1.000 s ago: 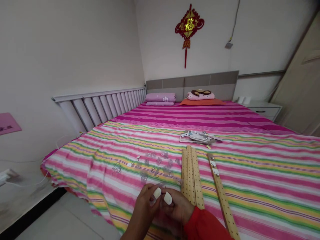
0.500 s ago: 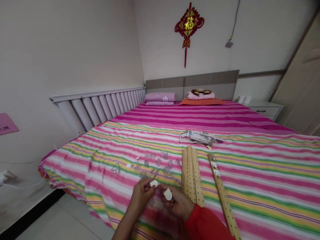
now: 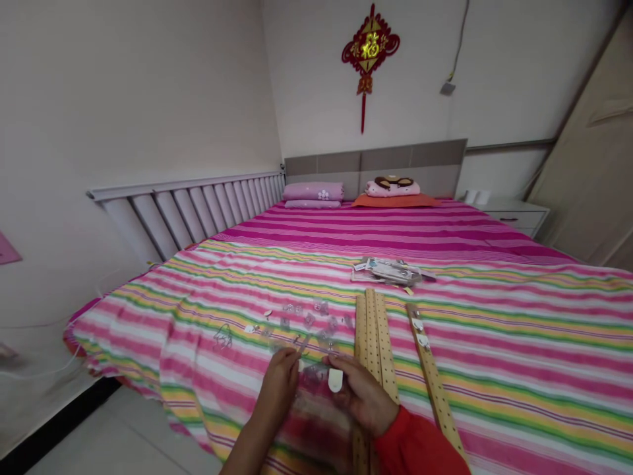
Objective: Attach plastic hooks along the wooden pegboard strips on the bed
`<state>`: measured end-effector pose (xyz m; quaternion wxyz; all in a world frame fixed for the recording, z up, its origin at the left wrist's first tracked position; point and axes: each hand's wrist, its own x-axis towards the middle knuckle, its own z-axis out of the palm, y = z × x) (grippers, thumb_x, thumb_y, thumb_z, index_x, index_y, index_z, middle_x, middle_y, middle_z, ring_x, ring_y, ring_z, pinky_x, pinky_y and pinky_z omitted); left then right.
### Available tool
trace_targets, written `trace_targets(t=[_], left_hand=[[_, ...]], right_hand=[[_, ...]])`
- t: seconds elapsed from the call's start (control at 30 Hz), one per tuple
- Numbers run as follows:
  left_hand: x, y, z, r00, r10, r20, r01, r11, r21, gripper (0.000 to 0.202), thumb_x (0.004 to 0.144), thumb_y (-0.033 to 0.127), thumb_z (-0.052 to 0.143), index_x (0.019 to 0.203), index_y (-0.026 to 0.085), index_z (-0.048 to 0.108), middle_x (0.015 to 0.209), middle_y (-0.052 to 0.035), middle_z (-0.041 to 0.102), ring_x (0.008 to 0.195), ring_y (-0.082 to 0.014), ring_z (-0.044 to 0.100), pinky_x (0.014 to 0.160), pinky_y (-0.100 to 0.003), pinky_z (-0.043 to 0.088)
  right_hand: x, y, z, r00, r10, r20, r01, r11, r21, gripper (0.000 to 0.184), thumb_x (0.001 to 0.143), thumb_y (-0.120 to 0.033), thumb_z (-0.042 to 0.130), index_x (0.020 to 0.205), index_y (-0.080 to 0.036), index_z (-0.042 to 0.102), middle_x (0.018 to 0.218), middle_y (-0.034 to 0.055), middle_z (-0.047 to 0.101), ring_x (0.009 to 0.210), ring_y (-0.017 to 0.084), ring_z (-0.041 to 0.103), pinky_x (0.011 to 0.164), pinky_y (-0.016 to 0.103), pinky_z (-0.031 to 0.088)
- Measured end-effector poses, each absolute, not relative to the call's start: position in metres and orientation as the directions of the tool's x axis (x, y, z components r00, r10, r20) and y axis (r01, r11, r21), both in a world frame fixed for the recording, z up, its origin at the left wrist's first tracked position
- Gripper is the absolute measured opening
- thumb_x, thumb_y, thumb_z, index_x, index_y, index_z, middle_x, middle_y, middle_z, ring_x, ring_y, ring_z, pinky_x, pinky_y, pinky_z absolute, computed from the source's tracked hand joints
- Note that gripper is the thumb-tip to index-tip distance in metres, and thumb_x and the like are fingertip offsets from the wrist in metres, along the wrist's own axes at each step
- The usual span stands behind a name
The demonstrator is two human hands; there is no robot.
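Note:
Over the near part of the bed, my left hand (image 3: 279, 382) is closed with its fingertips pinched on a small white card, mostly hidden by the fingers. To its right, my right hand (image 3: 364, 394) grips a small white card (image 3: 335, 380) with one rounded end, facing up. The hands are a short gap apart. Just beyond them lie several small clear plastic bags (image 3: 309, 320) with tiny pieces inside, too small to make out. Pale wooden strips (image 3: 372, 336) with rows of holes lie beside and partly under my right forearm.
A separate perforated wooden strip (image 3: 431, 369) on the right bears white cards (image 3: 423, 342) near its far end. Farther back is a pile of clear packets (image 3: 393, 271). A thin tangled wire-like piece (image 3: 223, 336) lies left on the striped bedsheet (image 3: 192, 297). A radiator (image 3: 198, 208) lines the left wall.
My hands have moved slightly apart. The left one has turned, so its white card is now mostly covered. The card in my right hand has tilted more upright. The view has shifted slightly.

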<state>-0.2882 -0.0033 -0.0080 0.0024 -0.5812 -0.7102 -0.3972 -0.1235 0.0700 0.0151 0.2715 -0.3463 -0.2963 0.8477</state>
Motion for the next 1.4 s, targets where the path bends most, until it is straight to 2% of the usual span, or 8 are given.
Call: trace_targets(t=[0.13, 0.27, 0.43, 0.57, 0.7, 0.87, 1.17, 1.4], left_hand=[[-0.275, -0.01, 0.004, -0.362, 0.789, 0.497, 0.777, -0.039, 0.628, 0.023, 0.079, 0.024, 0.051, 0.09, 0.02, 0.071, 0.095, -0.0093, 0.069, 0.092, -0.0223, 0.063, 0.084, -0.04, 0.052], [-0.243, -0.016, 0.015, -0.369, 0.897, 0.243, 0.49, -0.034, 0.871, 0.031, 0.072, 0.028, 0.063, 0.101, 0.019, 0.066, 0.089, -0.0057, 0.069, 0.078, -0.0169, 0.064, 0.07, -0.029, 0.055], [-0.215, -0.012, 0.009, -0.356, 0.927, 0.12, 0.323, 0.002, 0.946, 0.032, 0.068, 0.028, 0.065, 0.098, 0.015, 0.065, 0.08, -0.0051, 0.066, 0.066, -0.0142, 0.062, 0.061, -0.025, 0.053], [-0.21, -0.01, -0.003, -0.394, 0.884, 0.253, 0.53, -0.007, 0.848, 0.026, 0.072, 0.029, 0.061, 0.094, 0.015, 0.066, 0.071, -0.0037, 0.064, 0.058, -0.0137, 0.059, 0.056, -0.026, 0.051], [-0.207, -0.011, -0.015, -0.33, 0.823, 0.462, 0.866, 0.069, 0.495, 0.028, 0.073, 0.026, 0.06, 0.099, 0.017, 0.067, 0.082, -0.0081, 0.068, 0.075, -0.0218, 0.062, 0.07, -0.036, 0.049], [-0.2, -0.005, -0.02, -0.285, 0.811, 0.511, 0.955, 0.192, 0.227, 0.026, 0.075, 0.023, 0.058, 0.098, 0.016, 0.067, 0.082, -0.008, 0.067, 0.08, -0.0246, 0.06, 0.071, -0.037, 0.044], [-0.195, 0.008, -0.012, -0.336, 0.817, 0.468, 0.934, 0.228, 0.274, 0.03, 0.078, 0.024, 0.055, 0.105, 0.016, 0.064, 0.084, -0.0073, 0.064, 0.08, -0.0234, 0.056, 0.071, -0.036, 0.042], [-0.227, -0.046, -0.03, -0.516, 0.702, 0.491, 0.797, 0.185, 0.574, 0.045, 0.079, 0.039, 0.057, 0.12, 0.021, 0.051, 0.106, -0.0096, 0.059, 0.099, -0.0261, 0.054, 0.085, -0.042, 0.046]], right_hand=[[-0.121, 0.067, 0.02, -0.578, 0.677, -0.455, -0.274, -0.686, -0.673, 0.022, 0.062, -0.029, 0.077, 0.073, -0.016, 0.064, 0.056, -0.0016, 0.062, 0.045, 0.009, 0.055, 0.038, 0.016, 0.035], [-0.119, 0.063, 0.022, -0.585, 0.727, -0.359, -0.324, -0.615, -0.719, 0.026, 0.058, -0.033, 0.079, 0.07, -0.017, 0.062, 0.059, -0.0031, 0.06, 0.051, 0.01, 0.055, 0.045, 0.019, 0.041], [-0.114, 0.061, 0.021, -0.538, 0.794, -0.284, -0.342, -0.513, -0.787, 0.032, 0.056, -0.039, 0.079, 0.065, -0.015, 0.06, 0.052, -0.0057, 0.052, 0.048, 0.008, 0.047, 0.042, 0.018, 0.036], [-0.102, 0.064, 0.016, -0.54, 0.792, -0.285, -0.266, -0.482, -0.835, 0.036, 0.059, -0.048, 0.074, 0.07, -0.016, 0.059, 0.056, -0.0041, 0.057, 0.043, 0.008, 0.049, 0.04, 0.019, 0.034], [-0.087, 0.072, 0.017, -0.407, 0.881, -0.242, -0.136, -0.32, -0.938, 0.033, 0.062, -0.047, 0.07, 0.071, -0.017, 0.059, 0.044, -0.0051, 0.053, 0.037, 0.01, 0.047, 0.037, 0.021, 0.032], [-0.07, 0.075, 0.03, -0.335, 0.927, -0.17, -0.104, -0.216, -0.971, 0.027, 0.059, -0.038, 0.071, 0.073, -0.017, 0.062, 0.043, -0.0068, 0.051, 0.035, 0.009, 0.043, 0.037, 0.022, 0.031], [-0.065, 0.067, 0.026, -0.373, 0.916, -0.152, -0.092, -0.199, -0.976, 0.021, 0.059, -0.034, 0.071, 0.069, -0.016, 0.064, 0.053, -0.0039, 0.058, 0.036, 0.008, 0.044, 0.037, 0.022, 0.03], [-0.043, 0.07, 0.027, -0.329, 0.933, -0.145, -0.135, -0.199, -0.971, 0.023, 0.059, -0.035, 0.072, 0.072, -0.016, 0.066, 0.05, -0.0049, 0.054, 0.036, 0.008, 0.043, 0.038, 0.022, 0.029]])
